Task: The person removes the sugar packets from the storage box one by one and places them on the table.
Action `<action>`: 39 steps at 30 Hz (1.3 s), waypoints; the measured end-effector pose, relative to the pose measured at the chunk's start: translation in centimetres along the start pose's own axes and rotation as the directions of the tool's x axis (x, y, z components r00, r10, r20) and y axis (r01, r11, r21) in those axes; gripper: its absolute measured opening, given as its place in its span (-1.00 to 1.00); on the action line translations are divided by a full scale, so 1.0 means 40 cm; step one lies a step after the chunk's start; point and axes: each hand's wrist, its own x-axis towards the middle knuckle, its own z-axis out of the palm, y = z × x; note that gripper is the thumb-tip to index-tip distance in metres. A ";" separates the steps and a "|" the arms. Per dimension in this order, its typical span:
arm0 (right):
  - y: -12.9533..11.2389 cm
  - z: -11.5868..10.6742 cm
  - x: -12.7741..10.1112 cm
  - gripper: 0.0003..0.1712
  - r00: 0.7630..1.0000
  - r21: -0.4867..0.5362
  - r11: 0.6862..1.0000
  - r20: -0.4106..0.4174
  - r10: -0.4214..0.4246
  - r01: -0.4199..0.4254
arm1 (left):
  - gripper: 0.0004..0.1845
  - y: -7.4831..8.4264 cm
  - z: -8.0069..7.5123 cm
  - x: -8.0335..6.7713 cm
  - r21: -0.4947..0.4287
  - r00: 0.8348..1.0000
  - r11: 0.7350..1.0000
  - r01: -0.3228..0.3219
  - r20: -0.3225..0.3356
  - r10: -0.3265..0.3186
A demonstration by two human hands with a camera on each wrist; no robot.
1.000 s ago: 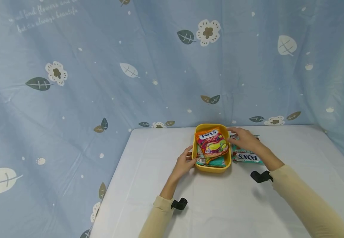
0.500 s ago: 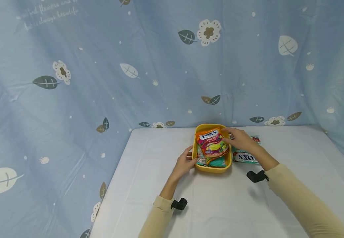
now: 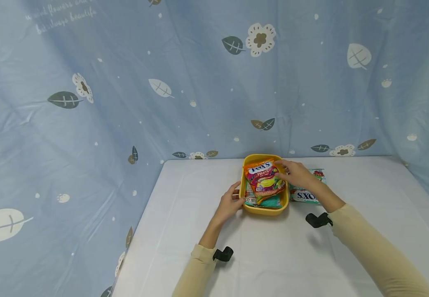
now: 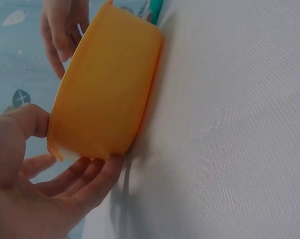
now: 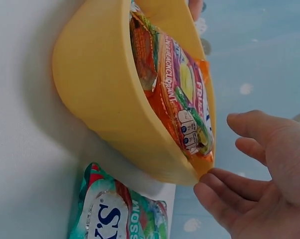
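Observation:
A yellow plastic tub (image 3: 264, 212) stands on the table with an orange and purple Fox's Fruits candy bag (image 3: 265, 180) lying over a teal packet (image 3: 272, 202) inside it. My left hand (image 3: 230, 203) holds the tub's left side; in the left wrist view, its thumb meets the rim and its fingers lie along the wall. Over the right rim is my right hand (image 3: 296, 174), thumb and fingers spread apart beside the orange bag. In the right wrist view, its lower fingertips (image 5: 202, 191) are right at the tub's rim, with nothing between thumb and fingers.
Another teal Fox's candy bag (image 3: 305, 195) lies on the white table (image 3: 273, 255) to the right of the tub, partly under my right forearm in the head view. A blue curtain (image 3: 207, 82) with leaves and flowers hangs behind the table's far edge.
My right hand has moved left, from beside the tub to over its right rim near the orange bag. The left hand and the tub stay in place.

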 end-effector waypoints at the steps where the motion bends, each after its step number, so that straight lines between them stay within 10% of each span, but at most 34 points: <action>1: -0.001 0.000 0.001 -0.39 1.000 -0.003 1.000 0.001 0.002 -0.002 | -0.30 0.000 0.000 0.000 -0.001 1.000 1.000 0.001 0.000 -0.001; 39: -0.016 0.030 0.044 -0.33 0.992 -0.098 0.989 0.050 0.118 -0.113 | -0.30 0.017 0.000 -0.011 -0.006 1.000 1.000 0.011 0.001 -0.011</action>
